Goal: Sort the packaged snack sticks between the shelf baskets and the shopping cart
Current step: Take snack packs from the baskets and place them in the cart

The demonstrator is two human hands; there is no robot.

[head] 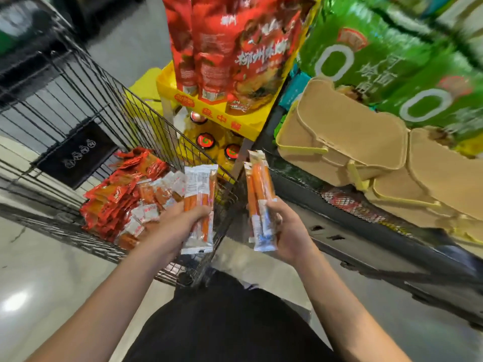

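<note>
Head view showed the left hand (pixel 180 220) curled round a bundle of snack sticks (pixel 200 205) above the shopping cart (pixel 146 131), and the right hand (pixel 285 231) gripping another bundle (pixel 260 197) upright beside the shelf. Loose red packets (pixel 117 194) lay heaped in the cart; tan baskets (pixel 347 137) sat beyond on the shelf.

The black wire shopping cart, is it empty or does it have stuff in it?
Not empty. The black wire shopping cart holds a heap of red and orange snack packets on its floor.
</note>
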